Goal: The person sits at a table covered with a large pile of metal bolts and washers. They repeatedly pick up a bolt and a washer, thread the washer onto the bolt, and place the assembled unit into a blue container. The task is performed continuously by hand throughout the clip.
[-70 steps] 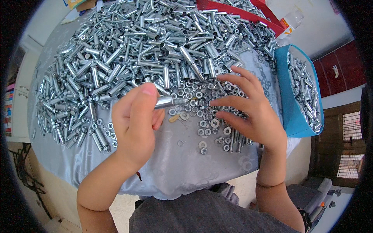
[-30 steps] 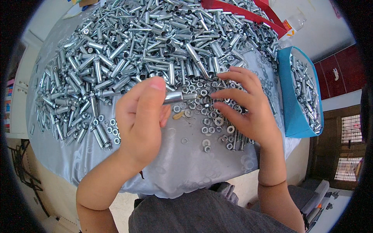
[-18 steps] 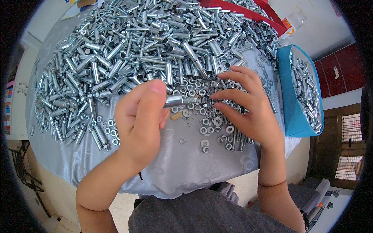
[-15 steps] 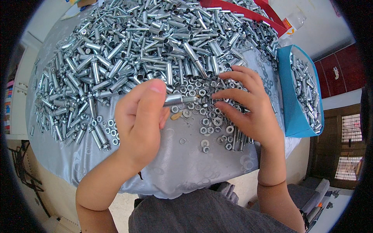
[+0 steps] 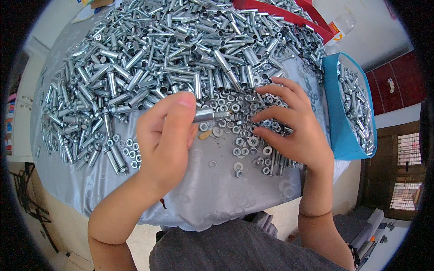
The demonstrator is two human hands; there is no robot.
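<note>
My left hand is closed round a silver sleeve anchor bolt, its threaded end pointing right toward my other hand. Fingers spread and curved, my right hand hovers over the nuts and washers, with nothing visible in its grasp. Between the hands, a small tan piece lies on the cloth. Behind both hands spreads a large heap of metal sleeves and bolts. Below my right hand, several long bolts lie side by side.
A blue fabric bin of assembled anchors stands at the table's right edge. Behind it are a red tray with more metal parts and a clear plastic bottle. A silvery patterned cloth covers the round table.
My right hand has shifted slightly to the right, away from the bolt's threaded end. My left hand, still gripping the anchor bolt, has moved a touch rightward.
</note>
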